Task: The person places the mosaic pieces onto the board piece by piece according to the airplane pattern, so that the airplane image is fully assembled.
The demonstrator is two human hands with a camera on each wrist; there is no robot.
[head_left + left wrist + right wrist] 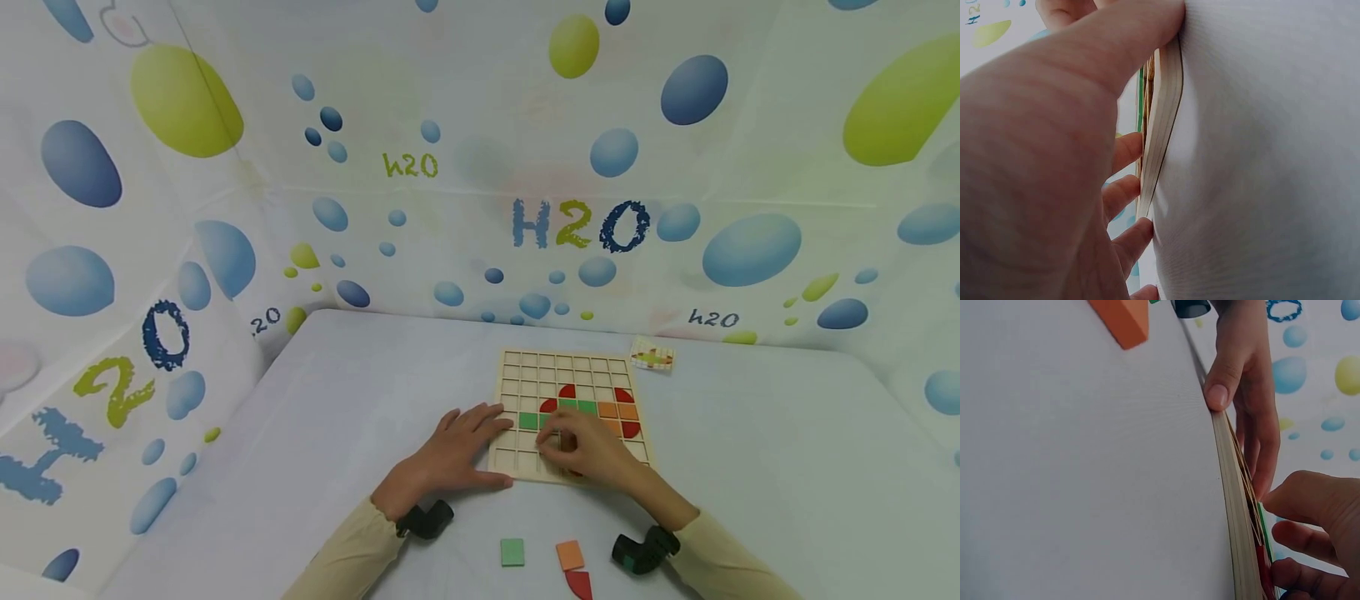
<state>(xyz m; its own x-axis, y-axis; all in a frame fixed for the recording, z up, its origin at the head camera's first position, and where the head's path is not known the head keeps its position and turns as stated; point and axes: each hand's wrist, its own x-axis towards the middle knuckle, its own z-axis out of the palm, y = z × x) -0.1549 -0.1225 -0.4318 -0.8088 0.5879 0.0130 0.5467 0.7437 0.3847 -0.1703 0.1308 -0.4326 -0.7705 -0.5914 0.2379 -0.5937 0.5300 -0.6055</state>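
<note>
A wooden grid board (522, 364) lies on the table with green and orange squares and red quarter-round pieces set in its cells. My left hand (461, 450) rests along the board's left edge, fingers spread and fairly straight. The left thumb (1147, 25) touches the near corner. My right hand (588, 446) is bent over the board's middle, thumb and forefinger close together beside a green square (528, 421). I cannot tell whether a piece is between them. The right wrist view shows its fingertips near a green edge (1264, 528) and a red piece (1264, 572). The hand covers several cells.
Loose in front of the board lie a green square (512, 552), an orange square (570, 555) and a red quarter-round piece (579, 584). A small pattern card (652, 357) lies beyond the board's far right corner. A printed curtain (465, 250) hangs behind the white table (360, 375).
</note>
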